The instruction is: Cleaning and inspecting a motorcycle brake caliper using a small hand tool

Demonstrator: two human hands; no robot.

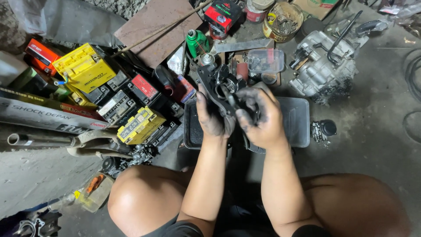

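Bare knees fill the bottom of the view, both forearms running up between them toward 12 o'clock. Both hands meet on one black, greasy metal part [219, 85], held in the air above a shallow dark tray [298, 118] on the concrete floor [377, 145]

That part's long axis runs from about 11 o'clock, where a pale round cap tops it, down toward 5 o'clock, where it passes out of sight between the palms. So it lies tilted, upper end leaning away to the left, lower end buried in the grip

Left hand [212, 118] is wrapped around the lower left side of the part, fingers closed on it, thumb pointing up along its edge. Right hand [262, 116] is also closed on it, from the 3 o'clock side, its blackened fingers curled over the middle of the part and hiding that stretch. Neither hand is nearer; both are in contact, the left lower and the right slightly above and across

Around them: a grey engine block [322, 70] at 2 o'clock, well apart from the hands; a clear plastic box [265, 60] just beyond the part at 12 o'clock; a green bottle [196, 42] at 11 o'clock; yellow and black batteries [140, 125] at 9 o'clock, near the tray's left rim
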